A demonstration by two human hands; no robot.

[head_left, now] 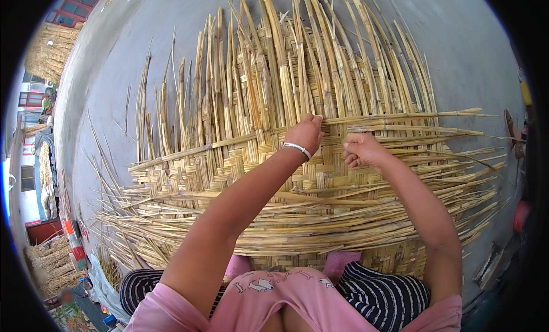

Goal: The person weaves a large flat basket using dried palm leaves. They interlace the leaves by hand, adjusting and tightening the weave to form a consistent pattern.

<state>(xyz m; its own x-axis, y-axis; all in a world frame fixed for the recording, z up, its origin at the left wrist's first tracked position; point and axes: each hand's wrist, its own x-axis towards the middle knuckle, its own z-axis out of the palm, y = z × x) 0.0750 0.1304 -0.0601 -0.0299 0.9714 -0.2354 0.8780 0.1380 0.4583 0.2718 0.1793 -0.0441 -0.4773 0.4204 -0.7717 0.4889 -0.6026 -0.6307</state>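
Note:
A large woven reed mat [311, 175] lies below me, its flat yellow strips crossing at right angles. At its far side my left hand [306, 134], with a silver bracelet on the wrist, pinches a long reed strip [234, 140] that runs across the upright strips. Close by on the right, my right hand [364, 150] is closed with its fingers curled, just above the weave. Whatever may be between those fingers is hidden. Beside it, the end of another crosswise reed strip [412, 128] shows.
Loose upright reed strips [274, 46] fan out over the grey floor [131, 52] at the far side. Many crosswise strips [320, 235] lie in front of my knees. Reed bundles [54, 49] stand at the left. A shoe [513, 132] shows at the far right edge.

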